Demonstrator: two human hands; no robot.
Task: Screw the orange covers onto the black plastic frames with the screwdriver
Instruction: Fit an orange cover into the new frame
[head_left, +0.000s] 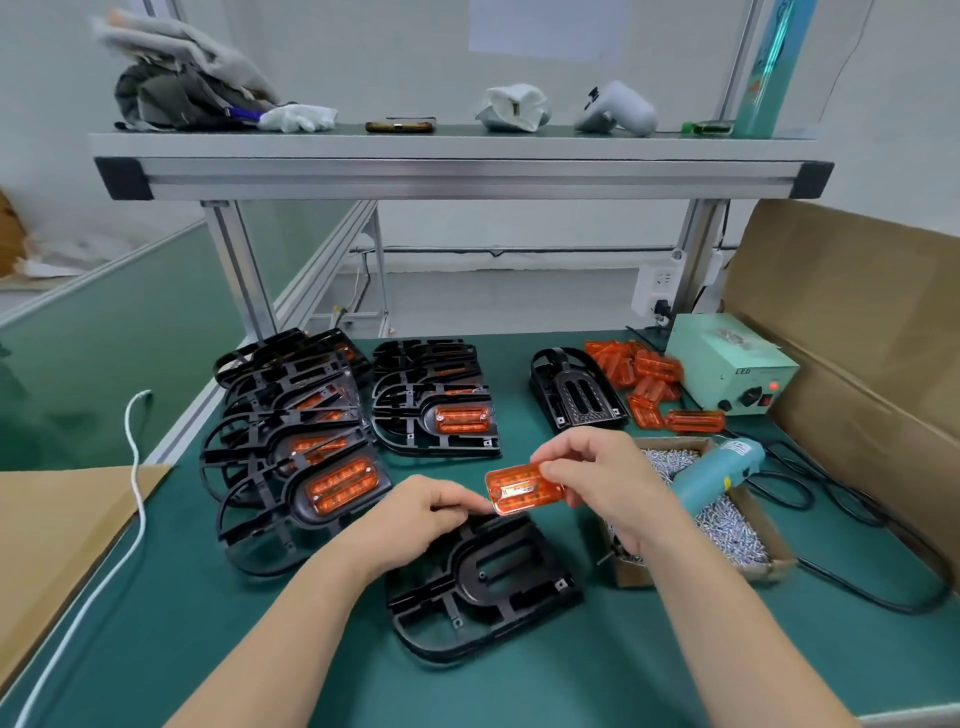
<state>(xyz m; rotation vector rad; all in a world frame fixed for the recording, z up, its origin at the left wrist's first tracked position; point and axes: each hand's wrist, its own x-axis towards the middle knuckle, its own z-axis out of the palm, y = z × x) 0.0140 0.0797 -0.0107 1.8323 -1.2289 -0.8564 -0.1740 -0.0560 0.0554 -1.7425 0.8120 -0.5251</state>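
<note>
An orange cover (519, 491) is held in the air between both hands, just above a bare black plastic frame (483, 582) lying on the green mat. My right hand (608, 483) grips the cover's right end from above. My left hand (421, 512) pinches its left corner. The teal electric screwdriver (714, 475) rests across a cardboard box of screws (727, 525) to the right, untouched. Loose orange covers (649, 389) lie in a pile at the back right, beside an upright black frame (574, 392).
Stacks of frames with covers fitted (306, 441) (439, 400) fill the left and middle of the mat. A pale green power unit (727, 366) and black cables stand at the right, next to a large cardboard box (857, 332). A white cord (135, 467) hangs at left. A shelf (457, 166) spans overhead.
</note>
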